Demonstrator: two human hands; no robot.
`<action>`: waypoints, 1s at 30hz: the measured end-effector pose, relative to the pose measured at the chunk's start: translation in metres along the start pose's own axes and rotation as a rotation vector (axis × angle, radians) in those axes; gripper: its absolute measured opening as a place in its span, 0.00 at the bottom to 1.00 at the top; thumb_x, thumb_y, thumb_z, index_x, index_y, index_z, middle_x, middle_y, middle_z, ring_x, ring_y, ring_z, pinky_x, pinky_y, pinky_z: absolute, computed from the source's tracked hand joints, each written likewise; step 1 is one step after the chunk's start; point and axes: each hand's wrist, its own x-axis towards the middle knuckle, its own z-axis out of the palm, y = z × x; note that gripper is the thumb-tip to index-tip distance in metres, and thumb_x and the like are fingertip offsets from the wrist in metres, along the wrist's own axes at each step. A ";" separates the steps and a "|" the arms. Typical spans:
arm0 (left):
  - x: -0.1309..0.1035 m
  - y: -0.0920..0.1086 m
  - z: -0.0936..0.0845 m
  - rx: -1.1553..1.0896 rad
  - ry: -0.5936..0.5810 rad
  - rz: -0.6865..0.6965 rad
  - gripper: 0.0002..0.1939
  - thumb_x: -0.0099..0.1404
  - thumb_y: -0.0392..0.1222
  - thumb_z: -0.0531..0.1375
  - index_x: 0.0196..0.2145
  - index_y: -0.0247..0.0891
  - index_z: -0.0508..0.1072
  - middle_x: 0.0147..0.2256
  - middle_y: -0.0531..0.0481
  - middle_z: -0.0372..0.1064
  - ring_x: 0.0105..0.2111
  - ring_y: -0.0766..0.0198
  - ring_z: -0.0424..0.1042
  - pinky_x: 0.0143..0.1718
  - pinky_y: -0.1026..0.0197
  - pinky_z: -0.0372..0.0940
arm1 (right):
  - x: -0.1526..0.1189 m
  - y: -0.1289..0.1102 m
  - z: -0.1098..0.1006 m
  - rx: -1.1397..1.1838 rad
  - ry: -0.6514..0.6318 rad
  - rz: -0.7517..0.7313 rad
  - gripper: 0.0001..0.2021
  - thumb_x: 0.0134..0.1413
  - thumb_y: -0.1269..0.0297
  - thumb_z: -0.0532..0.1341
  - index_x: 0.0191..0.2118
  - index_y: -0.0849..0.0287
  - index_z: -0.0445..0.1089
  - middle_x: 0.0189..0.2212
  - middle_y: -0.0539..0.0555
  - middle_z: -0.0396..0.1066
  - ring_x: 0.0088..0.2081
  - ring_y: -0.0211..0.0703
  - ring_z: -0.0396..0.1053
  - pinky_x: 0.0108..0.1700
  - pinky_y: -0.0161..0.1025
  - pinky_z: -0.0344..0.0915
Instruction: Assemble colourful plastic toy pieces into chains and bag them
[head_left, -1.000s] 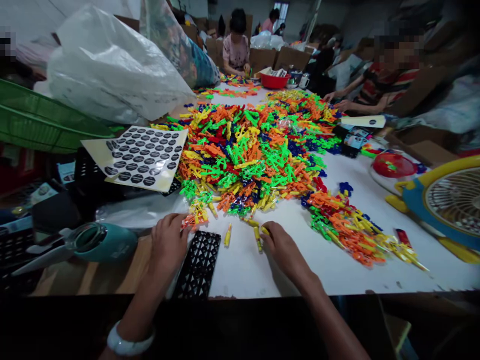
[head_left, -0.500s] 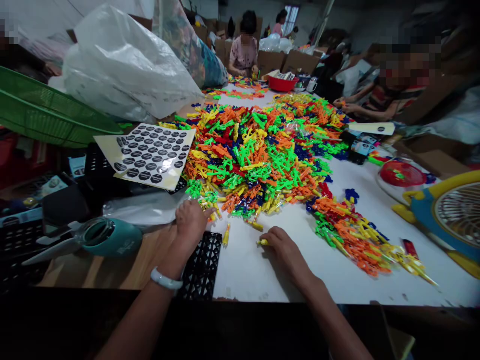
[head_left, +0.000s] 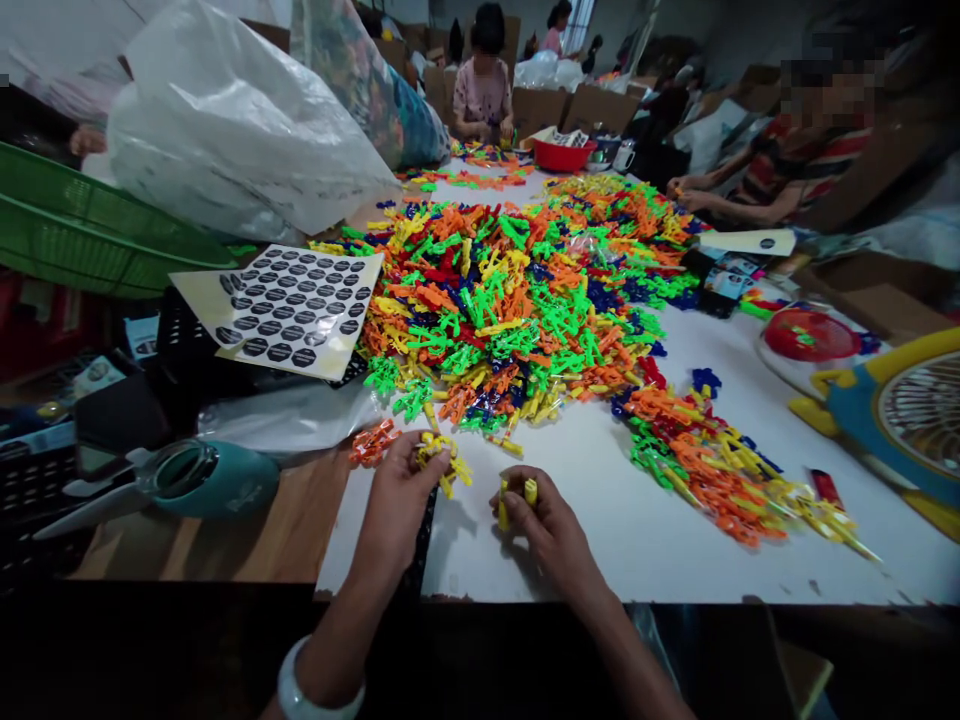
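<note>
Since the earlier frame, the left hand (head_left: 396, 495) had been drawn back from the heap (head_left: 517, 300) with a yellow plastic cluster (head_left: 444, 462), and yellow sticks (head_left: 530, 492) had been turned up in the right hand (head_left: 551, 520). Above the white tabletop (head_left: 476, 565), the cluster was pinched between left thumb and fingers; two sticks were held among curled right fingers. All were judged light and fairly stiff, perhaps slippery, the cluster's thin ends being best spared by a hold at its middle, the sticks by one around mid-length. The sticks were pointed nearly upright; no single axis could be told for the splayed cluster.
</note>
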 end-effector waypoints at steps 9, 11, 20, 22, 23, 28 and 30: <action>-0.021 -0.019 0.011 0.069 0.021 -0.091 0.21 0.51 0.47 0.67 0.41 0.38 0.68 0.31 0.55 0.71 0.30 0.67 0.70 0.33 0.66 0.65 | 0.000 0.019 -0.051 -0.396 0.285 -0.140 0.12 0.61 0.62 0.54 0.48 0.56 0.69 0.47 0.58 0.70 0.49 0.50 0.66 0.52 0.51 0.64; -0.020 -0.020 0.011 0.098 0.010 -0.092 0.22 0.52 0.48 0.66 0.42 0.38 0.69 0.31 0.54 0.72 0.30 0.67 0.70 0.34 0.65 0.66 | -0.002 0.022 -0.058 -0.596 0.266 -0.272 0.16 0.59 0.69 0.54 0.52 0.55 0.67 0.52 0.59 0.67 0.54 0.51 0.61 0.56 0.53 0.59; -0.029 -0.038 0.020 0.048 -0.016 -0.078 0.20 0.57 0.52 0.63 0.41 0.38 0.68 0.34 0.51 0.71 0.34 0.63 0.72 0.37 0.57 0.71 | -0.019 0.009 -0.024 -0.596 0.013 -0.296 0.10 0.60 0.74 0.52 0.44 0.59 0.66 0.38 0.56 0.71 0.39 0.44 0.68 0.42 0.39 0.66; -0.031 -0.041 0.021 0.010 -0.020 -0.063 0.19 0.57 0.51 0.63 0.42 0.38 0.68 0.36 0.51 0.71 0.36 0.62 0.72 0.39 0.57 0.71 | -0.023 0.004 -0.018 -0.502 -0.014 -0.266 0.09 0.62 0.71 0.52 0.45 0.58 0.65 0.38 0.53 0.71 0.38 0.40 0.68 0.40 0.35 0.65; -0.033 -0.042 0.022 0.001 -0.020 -0.054 0.18 0.58 0.51 0.63 0.42 0.38 0.68 0.36 0.51 0.71 0.37 0.62 0.72 0.40 0.56 0.71 | -0.025 0.003 -0.015 -0.472 -0.019 -0.260 0.08 0.63 0.70 0.52 0.44 0.57 0.66 0.38 0.53 0.71 0.37 0.40 0.68 0.40 0.34 0.65; -0.040 -0.044 0.025 0.117 0.000 0.008 0.15 0.60 0.49 0.61 0.42 0.40 0.69 0.36 0.51 0.72 0.37 0.62 0.72 0.42 0.57 0.69 | -0.026 0.002 -0.007 -0.440 -0.003 -0.299 0.09 0.61 0.73 0.53 0.43 0.58 0.67 0.36 0.52 0.70 0.37 0.39 0.67 0.40 0.33 0.64; -0.042 -0.044 0.026 0.182 0.020 0.026 0.14 0.61 0.49 0.61 0.42 0.40 0.69 0.37 0.51 0.73 0.37 0.62 0.73 0.43 0.58 0.69 | -0.026 -0.001 -0.005 -0.460 0.004 -0.313 0.10 0.59 0.76 0.53 0.44 0.58 0.67 0.36 0.52 0.69 0.38 0.40 0.67 0.41 0.34 0.64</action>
